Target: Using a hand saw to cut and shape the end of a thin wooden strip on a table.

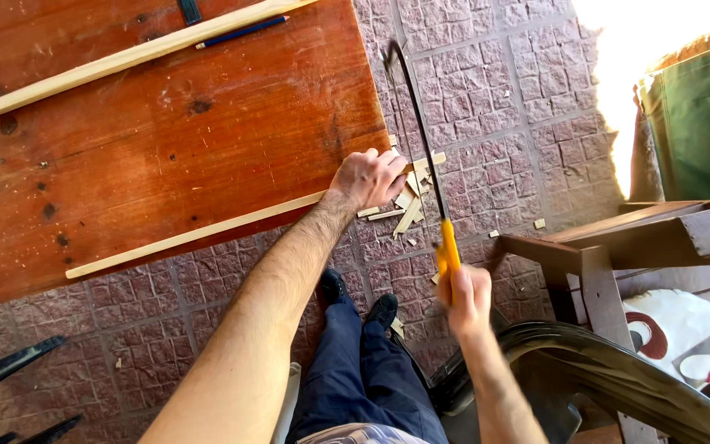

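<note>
Left hand [369, 178] is pressed closed on the wood strip [195, 234] at the counter [166, 140] edge, hiding the cut point. Right hand [467, 298], motion-blurred, is clamped on the saw [423, 144] handle; blade teeth indistinct.

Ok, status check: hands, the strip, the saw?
Left hand pinning thin wood strip at table edge. Right hand gripping yellow-handled saw. Offcuts on paving below.
</note>
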